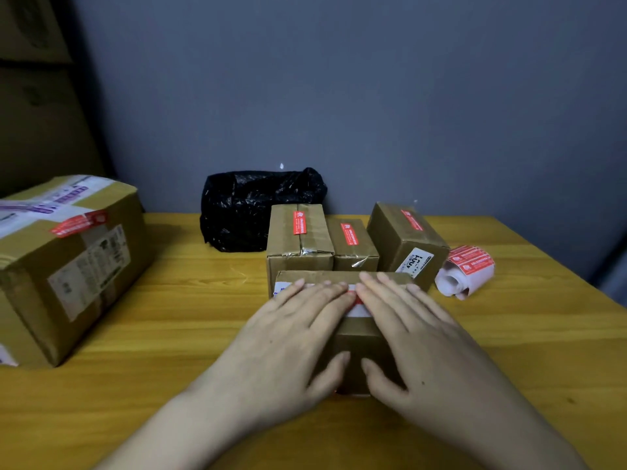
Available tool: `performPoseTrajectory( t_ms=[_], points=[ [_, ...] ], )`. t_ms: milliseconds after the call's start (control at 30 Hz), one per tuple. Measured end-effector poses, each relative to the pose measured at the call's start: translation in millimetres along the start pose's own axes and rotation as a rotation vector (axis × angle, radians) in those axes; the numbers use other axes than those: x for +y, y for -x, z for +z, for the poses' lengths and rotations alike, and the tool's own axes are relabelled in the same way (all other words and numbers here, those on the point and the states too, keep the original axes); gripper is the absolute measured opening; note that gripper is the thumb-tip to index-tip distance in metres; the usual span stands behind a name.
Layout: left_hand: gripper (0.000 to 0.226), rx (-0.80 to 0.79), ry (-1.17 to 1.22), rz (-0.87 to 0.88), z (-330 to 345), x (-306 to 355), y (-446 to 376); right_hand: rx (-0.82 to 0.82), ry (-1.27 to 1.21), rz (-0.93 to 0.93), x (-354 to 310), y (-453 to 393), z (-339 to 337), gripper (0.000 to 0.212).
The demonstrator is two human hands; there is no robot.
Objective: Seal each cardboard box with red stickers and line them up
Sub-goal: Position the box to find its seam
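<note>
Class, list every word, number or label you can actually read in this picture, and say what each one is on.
Red stickers on the three small boxes: white print, too blurred to read.
White label on the right box: large dark characters, not surely legible.
Sticker roll: print blurred.
Big box: labels, purple tape and red sticker unreadable.
Box under both hands: label mostly covered.

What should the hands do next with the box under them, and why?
Probably slide the front box back into line with the three stickered boxes behind it. Both the left hand and the right hand lie flat on it, pressing a red sticker that already seems stuck down.
</note>
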State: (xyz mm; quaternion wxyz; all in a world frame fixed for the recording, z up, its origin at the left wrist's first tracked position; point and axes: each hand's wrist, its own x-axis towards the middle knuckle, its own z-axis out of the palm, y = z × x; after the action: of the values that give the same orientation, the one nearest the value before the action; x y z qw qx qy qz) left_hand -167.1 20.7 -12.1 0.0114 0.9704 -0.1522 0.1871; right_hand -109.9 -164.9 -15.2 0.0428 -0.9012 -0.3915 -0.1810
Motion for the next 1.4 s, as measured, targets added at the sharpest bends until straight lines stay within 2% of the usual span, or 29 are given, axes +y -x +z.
performPoseTrajectory(
  t_ms=[167,267,467,667,900,1067,1267,1400],
  points=[
    [0.06,-0.009,-0.004,-0.039,3,-5,5,-0.009,0.053,0.033,6,5,4,0.08],
    [0.062,0.007,-0.018,-0.103,4,-9,8,-0.002,0.086,0.058,7,7,4,0.079],
    [0.06,0.032,0.034,-0.117,3,-13,10,0.002,0.086,0.071,7,6,2,0.078],
    [0.056,0.079,0.099,-0.104,3,-18,12,-0.009,0.061,0.062,8,3,2,0.079],
    [0.057,0.092,0.019,-0.019,9,-25,17,-0.005,0.08,0.053,10,5,8,0.079],
    [0.045,0.188,0.088,-0.064,8,-26,19,-0.015,-0.015,0.061,12,6,7,0.075],
    [0.036,0.171,0.073,-0.051,4,-30,16,-0.013,-0.026,0.041,16,4,6,0.063],
    [0.034,0.215,0.174,-0.112,4,-28,18,0.069,-0.265,0.094,20,4,4,0.064]
  ],
)
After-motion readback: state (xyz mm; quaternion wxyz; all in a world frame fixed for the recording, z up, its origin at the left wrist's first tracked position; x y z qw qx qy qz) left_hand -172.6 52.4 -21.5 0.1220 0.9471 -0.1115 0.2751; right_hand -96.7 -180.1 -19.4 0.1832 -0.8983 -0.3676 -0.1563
